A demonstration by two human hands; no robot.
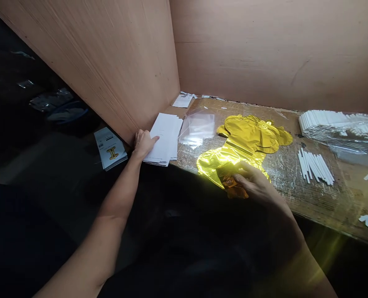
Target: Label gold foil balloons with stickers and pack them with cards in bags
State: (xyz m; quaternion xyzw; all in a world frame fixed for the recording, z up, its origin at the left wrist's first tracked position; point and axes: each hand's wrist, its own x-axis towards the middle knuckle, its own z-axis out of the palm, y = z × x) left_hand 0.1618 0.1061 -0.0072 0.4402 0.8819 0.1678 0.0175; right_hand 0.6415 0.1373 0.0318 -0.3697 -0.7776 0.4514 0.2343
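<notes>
My left hand (pixel 144 143) is at the left edge of a stack of white printed paper sheets (pixel 165 138), thumb lying on top and fingers curled at the side by the wooden panel. In my right hand (pixel 255 182) is a folded gold foil balloon (pixel 211 163), pinched at its near end over the table's front edge; part of it hides behind the fingers. More flat gold foil balloons (pixel 249 132) lie in a pile just beyond. Between the paper and the foil rest clear plastic bags (pixel 198 129).
Wooden panels (pixel 118 62) stand at the left and back. Short white sticks (pixel 316 166) lie on the table (pixel 283 182), near a plastic bag of white sticks (pixel 342 126). Printed cards (pixel 109 150) with a gold letter sit left of the panel.
</notes>
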